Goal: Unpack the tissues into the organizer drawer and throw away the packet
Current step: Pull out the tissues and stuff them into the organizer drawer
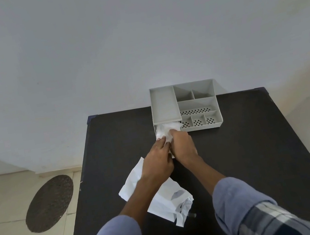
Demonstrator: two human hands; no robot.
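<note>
A grey organizer point(197, 104) stands at the far edge of the black table point(248, 153), its lower left drawer pulled out toward me. White tissues point(165, 131) fill the drawer, bunched and rumpled. My left hand point(157, 163) and my right hand point(182, 145) meet at the drawer's front, both with fingers pressed onto the tissues. The drawer's front wall is hidden behind my hands. The white crumpled packet point(164, 200) lies flat on the table under my left forearm, its torn end toward me.
The organizer's right side has several open compartments point(199, 118) with perforated floors. A wall rises right behind the table. A dark oval mat point(49, 203) lies on the tiled floor to the left.
</note>
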